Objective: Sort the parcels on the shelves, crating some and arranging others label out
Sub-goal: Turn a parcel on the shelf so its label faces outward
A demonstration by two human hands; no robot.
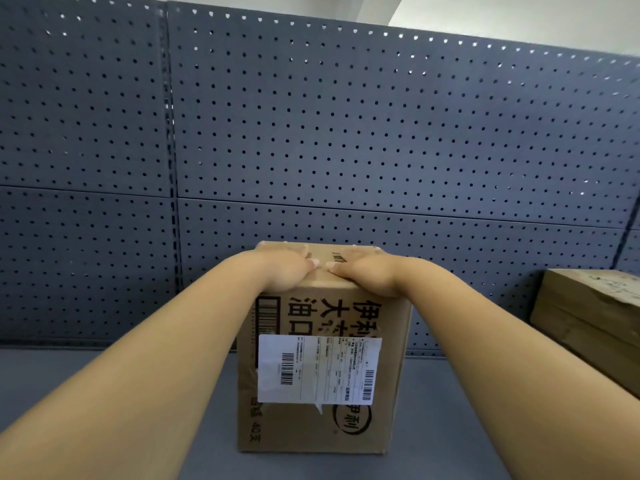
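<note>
Brown cardboard parcel (323, 317) stands upright near the middle of the grey shelf (433, 410), close to the perforated grey back panel (346, 133), and its white shipping label (318, 368) with barcodes is on the near face, turned toward the person. The left hand (284, 268) and the right hand (367, 271) both lie palm down on the top of the parcel, fingers straight and close together and reaching to its far edge, the two thumbs almost meeting in the middle. Another brown box (588, 317) sits far to the right on the same shelf, well apart from the parcel.
</note>
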